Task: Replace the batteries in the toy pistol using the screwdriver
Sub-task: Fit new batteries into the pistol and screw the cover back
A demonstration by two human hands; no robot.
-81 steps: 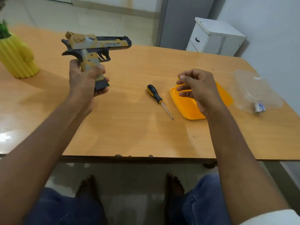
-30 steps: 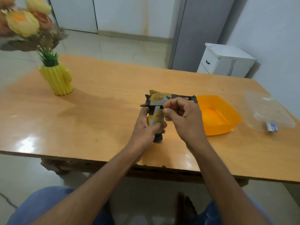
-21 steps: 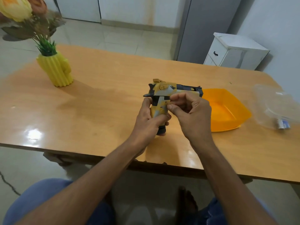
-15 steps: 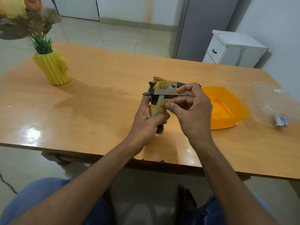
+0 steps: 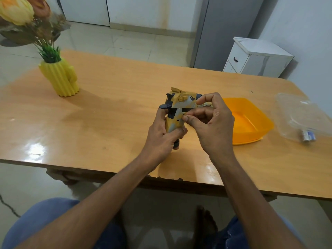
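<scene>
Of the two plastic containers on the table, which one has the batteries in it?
The clear container at the table's far right; batteries lie inside. The orange tray beside it looks empty.

1 toy pistol [image 5: 180, 103], 1 orange tray [image 5: 251, 121], 1 vase [image 5: 60, 78], perhaps 2 batteries [image 5: 308, 135].

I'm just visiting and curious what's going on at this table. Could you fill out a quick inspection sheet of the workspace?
Surface: wooden table, glossy, chipped along its near edge.
Job's things: toy pistol held upright above the table; batteries lie inside a clear plastic container at the right; screwdriver not visible.
Clutter: orange tray beside the pistol; yellow vase with flowers at far left.
Grippers: left hand grips the pistol's handle; right hand has its fingertips at the pistol's side, whether pinching something cannot be told.
Cables: nothing seen.
Surroundings: white cabinet, grey panel, tiled floor.
</scene>
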